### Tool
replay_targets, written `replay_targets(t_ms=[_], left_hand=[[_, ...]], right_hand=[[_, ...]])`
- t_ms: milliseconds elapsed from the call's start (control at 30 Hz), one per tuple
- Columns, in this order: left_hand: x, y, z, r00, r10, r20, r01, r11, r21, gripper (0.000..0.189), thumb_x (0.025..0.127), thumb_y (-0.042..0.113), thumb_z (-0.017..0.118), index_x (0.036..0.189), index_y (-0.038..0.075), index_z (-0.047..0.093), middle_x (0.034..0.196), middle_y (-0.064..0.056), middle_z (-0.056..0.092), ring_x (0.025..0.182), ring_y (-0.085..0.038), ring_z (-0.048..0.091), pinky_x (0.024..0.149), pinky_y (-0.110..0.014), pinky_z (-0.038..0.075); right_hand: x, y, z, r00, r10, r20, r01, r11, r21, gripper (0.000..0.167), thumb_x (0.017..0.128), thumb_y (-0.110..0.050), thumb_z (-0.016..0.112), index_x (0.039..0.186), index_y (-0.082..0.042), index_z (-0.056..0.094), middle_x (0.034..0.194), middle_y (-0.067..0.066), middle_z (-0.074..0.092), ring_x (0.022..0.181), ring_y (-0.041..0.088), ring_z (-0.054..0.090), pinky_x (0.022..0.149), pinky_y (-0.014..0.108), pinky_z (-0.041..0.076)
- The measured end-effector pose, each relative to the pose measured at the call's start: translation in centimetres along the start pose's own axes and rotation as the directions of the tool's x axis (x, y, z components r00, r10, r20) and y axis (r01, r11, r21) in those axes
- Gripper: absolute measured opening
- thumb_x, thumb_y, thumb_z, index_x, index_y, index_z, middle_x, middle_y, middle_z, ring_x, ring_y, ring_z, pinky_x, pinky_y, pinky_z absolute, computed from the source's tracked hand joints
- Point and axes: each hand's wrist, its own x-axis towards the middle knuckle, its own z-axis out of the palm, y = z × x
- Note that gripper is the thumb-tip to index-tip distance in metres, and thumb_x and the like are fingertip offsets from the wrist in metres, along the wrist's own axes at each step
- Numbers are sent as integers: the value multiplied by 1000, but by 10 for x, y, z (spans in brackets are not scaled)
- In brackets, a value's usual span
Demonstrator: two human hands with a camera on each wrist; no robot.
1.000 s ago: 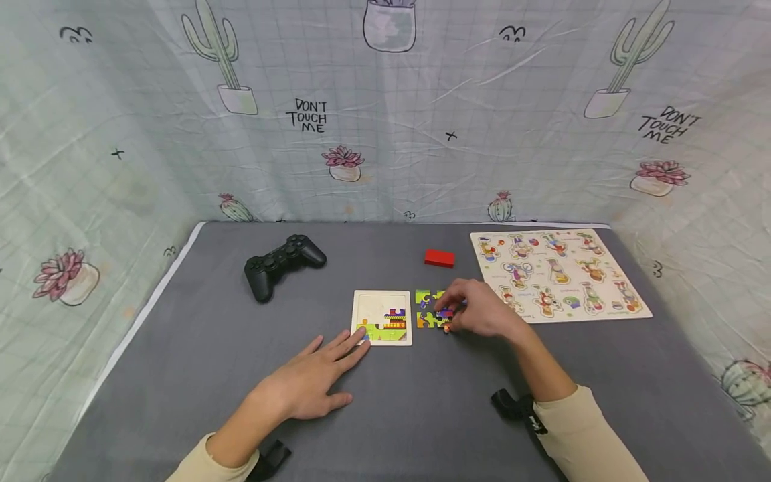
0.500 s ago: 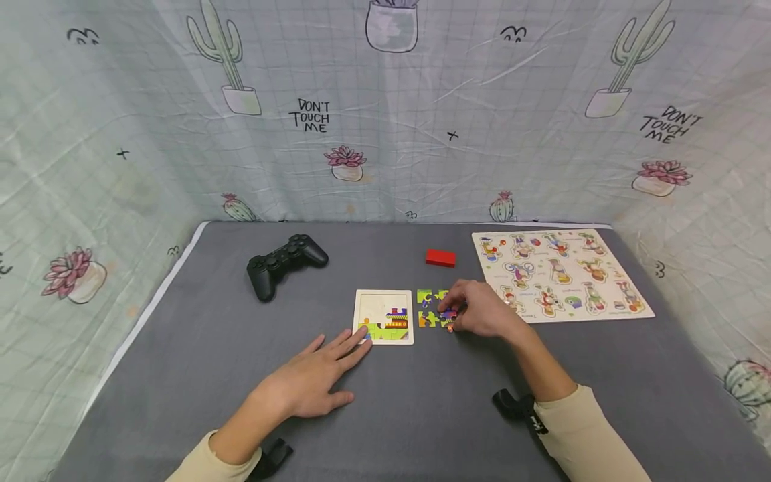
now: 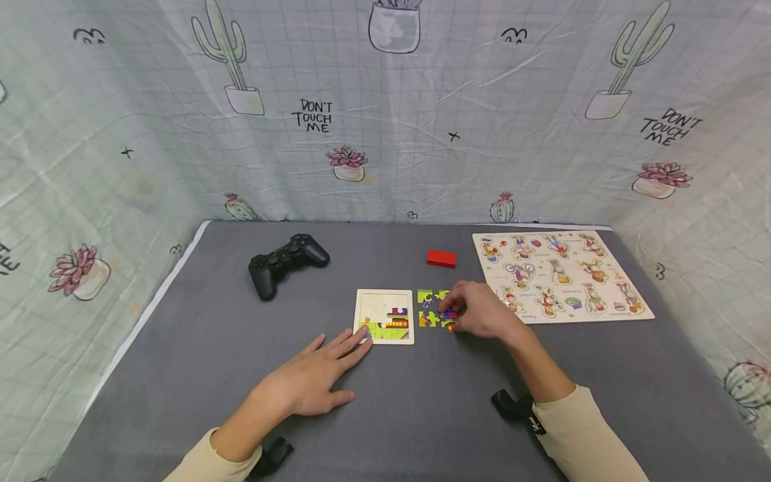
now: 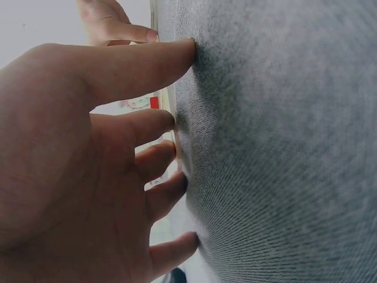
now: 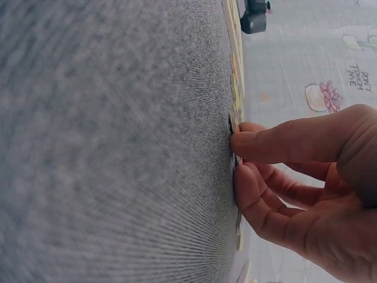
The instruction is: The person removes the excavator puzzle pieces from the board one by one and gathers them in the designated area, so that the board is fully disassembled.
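My left hand lies spread on the grey table, its fingertips over the lower left corner of a small square puzzle board. Part of a train picture fills the lower half of that board; its upper half is bare. To the right of the board, my right hand pinches a purple-coloured jigsaw puzzle piece between thumb and fingertips, low at the table top. The right wrist view shows the thumb and a finger close together at the thin piece. Other green jigsaw pieces lie beside it, some partly hidden by the fingers.
A black game controller lies at the back left. Behind the loose pieces sits a red block. A large board with printed animal figures lies at the right, close to my right hand. Patterned cloth hangs along the table's back and sides.
My right fingers have shifted slightly right with the purple piece, opening a small gap from the green pieces on its left. The left hand stays on the board's corner.
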Motion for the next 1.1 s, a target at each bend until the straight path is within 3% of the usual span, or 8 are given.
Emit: replay_targets(t_ms=[800,933,1100], left_hand=[[0,1,-1,1000,8,4,-8,1000,-4,83,100,39,70,168,20,25,177,4,9,163,-25,14,127,-64,16],[1,0,0,1000,13,0,-13,1000,-6,83,100,39,70,168,20,25,177,3,9,163,-25,14,127,-65,16],[1,-1,0,1000,13,-5,-13,1000,-5,83,100,38,70,168,20,25,177,3,9,163,-26,14,127,-65,16]], right_hand=[[-2,-7,-3,1000,-21,1,21,999,-28,36,70,6,86,102,-10,81,101,5,71,90,20,65,82,41,55],[-5,-12,-2,999,-25,-20,25,1000,14,33,75,4,85,104,-11,81,102,4,72,90,20,64,79,37,54],[-4,-21,3,995,-86,-44,89,993,81,30,80,3,82,107,-9,80,104,6,73,91,23,66,75,32,52]])
